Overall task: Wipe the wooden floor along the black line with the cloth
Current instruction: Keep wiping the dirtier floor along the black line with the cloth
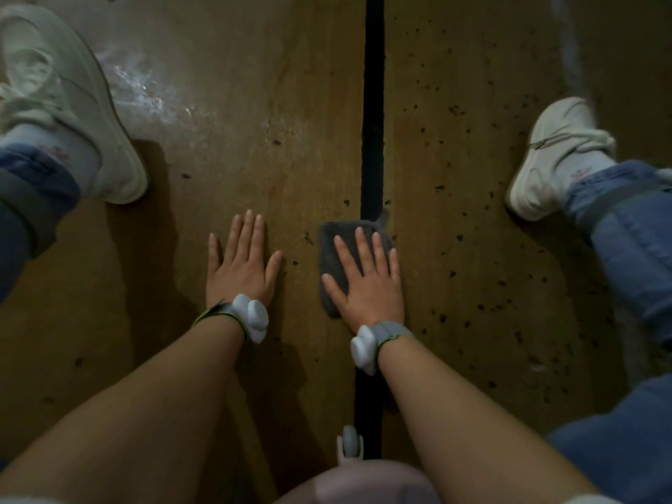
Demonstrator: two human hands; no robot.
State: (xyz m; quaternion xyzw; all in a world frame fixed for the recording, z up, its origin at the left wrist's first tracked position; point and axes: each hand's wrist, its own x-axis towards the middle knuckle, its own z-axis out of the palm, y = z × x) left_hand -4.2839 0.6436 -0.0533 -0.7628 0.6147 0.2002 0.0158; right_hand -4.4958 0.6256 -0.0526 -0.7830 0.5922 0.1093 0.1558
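Wooden floor [254, 158] | right hand [367, 281] flat, pressing cloth [332, 245] over black line [372, 121] | left hand [242, 263] spread flat

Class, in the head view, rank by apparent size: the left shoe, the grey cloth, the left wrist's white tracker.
Largest first:
left shoe
grey cloth, partly hidden under the right hand
white tracker
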